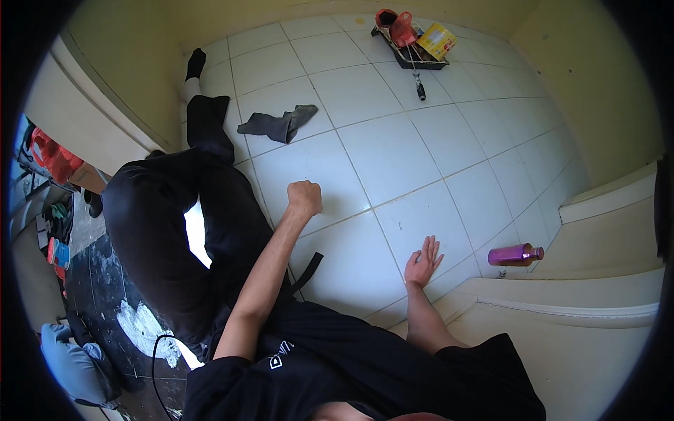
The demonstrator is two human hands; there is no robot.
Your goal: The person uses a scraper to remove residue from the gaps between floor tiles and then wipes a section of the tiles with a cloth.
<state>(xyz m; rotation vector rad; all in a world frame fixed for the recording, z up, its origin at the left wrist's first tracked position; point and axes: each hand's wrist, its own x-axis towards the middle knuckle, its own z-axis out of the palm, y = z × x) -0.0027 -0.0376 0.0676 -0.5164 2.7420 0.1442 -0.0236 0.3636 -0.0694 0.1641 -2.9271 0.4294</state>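
1. White tiled floor [337, 172] is filling the middle of the frame and running up to yellowish walls along its top.
2. The person's black trousers [147, 224] are occupying the left half; one leg is bending at the knee, the other stretching toward the upper left, ending in a dark sock [196, 62].
3. A black tray [432, 66] is standing on the tiles at the upper right, carrying red material [403, 31] and a yellow container [437, 41], which is tilting. A black-handled tool [420, 91] is projecting from its front side.
4. A dark grey cloth [277, 128] is lying crumpled on the floor, upper left of centre, apart from both hands.
5. A purple bottle [511, 255] is lying on its side at the right of the frame, its neck pointing right.
6. The right hand [423, 261], right of centre, is spreading released over the tiles, fingers extending upward, the bottle being the nearest object.
7. The left hand [304, 198], near the centre, is clenching into a fist below the cloth. Whether it is enclosing anything or touching the floor, this inspection cannot tell.
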